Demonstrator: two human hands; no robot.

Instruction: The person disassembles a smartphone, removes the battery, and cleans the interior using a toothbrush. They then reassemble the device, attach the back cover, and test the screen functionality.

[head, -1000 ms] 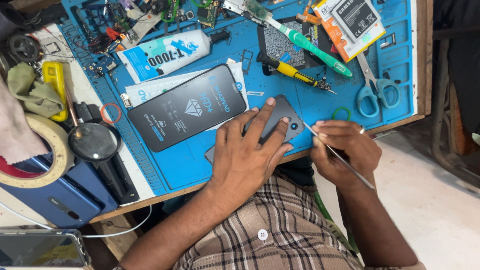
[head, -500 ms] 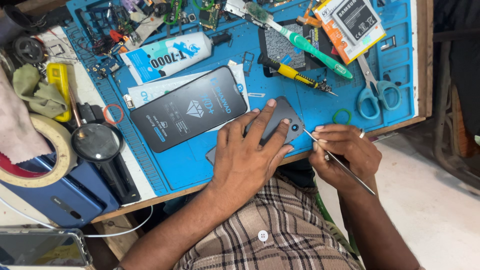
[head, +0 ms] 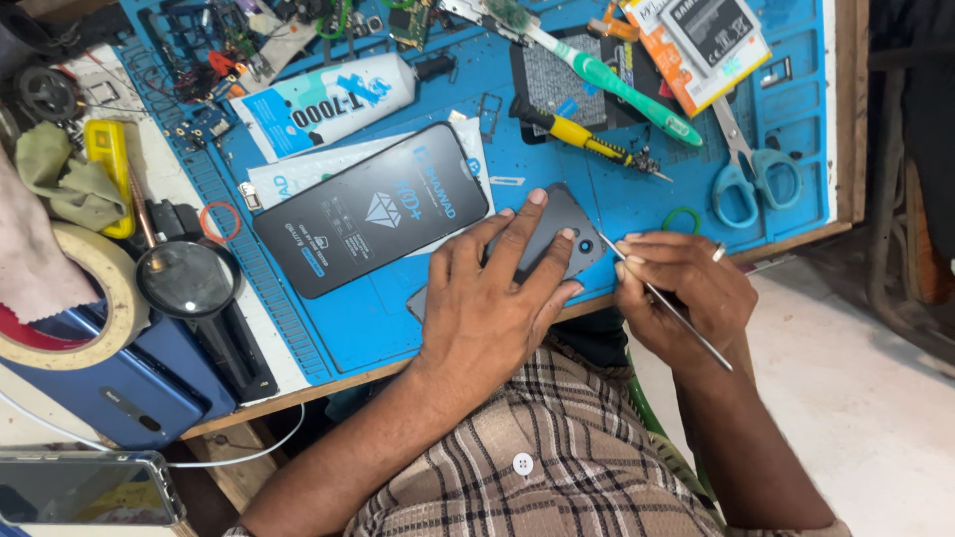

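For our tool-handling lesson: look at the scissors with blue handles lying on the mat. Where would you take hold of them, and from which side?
Grip the scissors by the two blue finger loops, coming from the table's near edge. The loops lie nearest that edge with bare mat around them, while the blades point away and run under the orange packet, so that end is covered and sharp.

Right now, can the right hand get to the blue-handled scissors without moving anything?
Probably yes. The right hand holds a thin metal tool beside the dark phone, and the scissors lie just beyond it on the blue mat, with only a small green ring between.
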